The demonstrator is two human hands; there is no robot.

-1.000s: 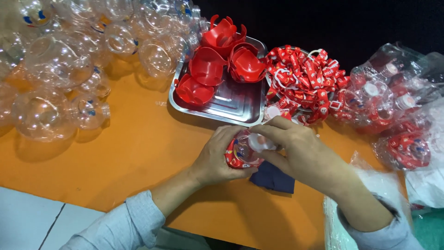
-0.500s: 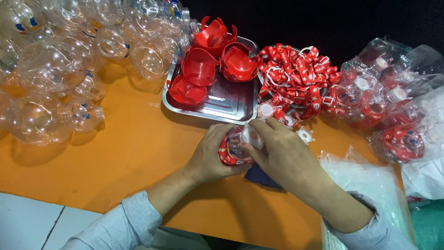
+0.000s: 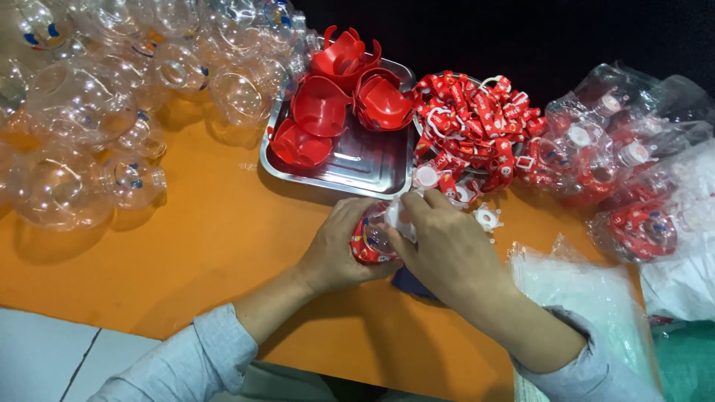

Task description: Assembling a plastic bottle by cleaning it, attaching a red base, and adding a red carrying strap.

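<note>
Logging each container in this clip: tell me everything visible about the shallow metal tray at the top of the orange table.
The shallow rectangular metal tray looks like polished steel, with rounded corners and a raised rolled rim. It lies flat on the orange table, slightly askew, just beyond the left hand and right hand, which do not touch it. Several red plastic cup-shaped pieces sit in it, mostly toward the far and left sides; the near right floor is bare and reflective. A heap of red printed straps lies against its right edge.

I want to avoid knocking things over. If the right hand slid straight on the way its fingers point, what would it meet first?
The right hand points up and left, past the small clear bottle it holds. Next in line is probably the near rim of the metal tray, though depth is hard to judge.
</note>
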